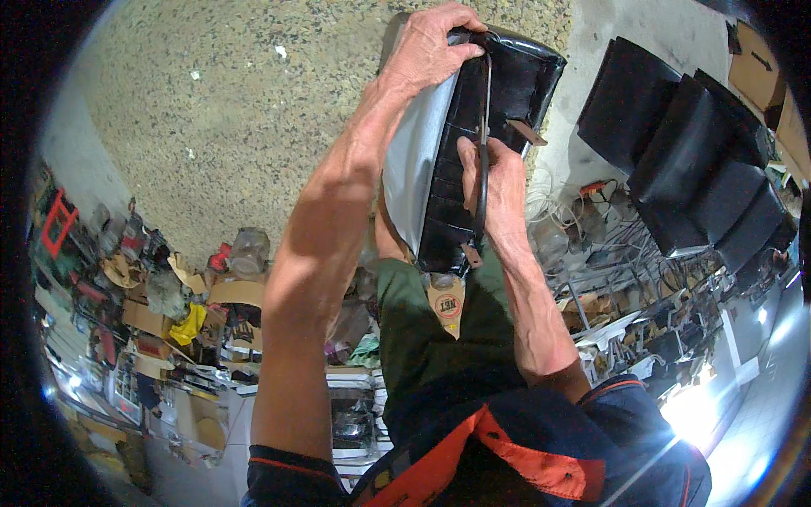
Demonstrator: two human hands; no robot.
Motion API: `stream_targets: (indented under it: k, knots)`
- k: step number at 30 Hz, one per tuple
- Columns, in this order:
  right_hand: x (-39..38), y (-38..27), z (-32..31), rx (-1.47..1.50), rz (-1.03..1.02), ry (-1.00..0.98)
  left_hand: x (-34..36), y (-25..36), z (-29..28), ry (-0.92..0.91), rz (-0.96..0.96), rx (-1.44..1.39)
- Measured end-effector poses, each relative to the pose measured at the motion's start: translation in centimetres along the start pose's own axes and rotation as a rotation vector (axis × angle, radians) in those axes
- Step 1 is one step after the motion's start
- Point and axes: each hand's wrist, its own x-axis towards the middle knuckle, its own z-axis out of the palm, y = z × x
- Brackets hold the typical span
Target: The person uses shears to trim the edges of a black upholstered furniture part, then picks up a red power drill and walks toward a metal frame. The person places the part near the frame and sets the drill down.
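My left grip point(439, 46) clasps the black piece point(515, 89); whether my right grip point(497, 186) holds the dark strip point(482, 203), I cannot tell.

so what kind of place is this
Probably a cluttered workshop, though I can't be sure which trade: a black-covered piece is in front of the person, similar black panels lie grouped at the right, and mixed odds and ends are heaped at the left.
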Motion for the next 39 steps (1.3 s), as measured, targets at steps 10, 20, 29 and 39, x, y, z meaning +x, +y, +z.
stream_targets:
  k: [10, 20, 29, 39]
  knots:
    - [0.7, 0.7, 1.8, -0.168, -0.110, 0.179, -0.4, -0.3, 0.4, 0.044, 0.008, -0.003]
    - [1.8, -0.1, 1.2, -0.228, -0.189, 0.221, -0.2, -1.0, 1.2, 0.093, 0.061, 0.040]
    - [3.0, -0.4, 0.4, -0.197, -0.214, 0.213, -0.1, -1.1, 1.6, 0.111, 0.047, -0.022]
    - [-2.1, 3.1, 0.7, 0.471, -0.003, -0.136, -0.6, 0.2, 0.6, 0.048, 0.014, 0.049]
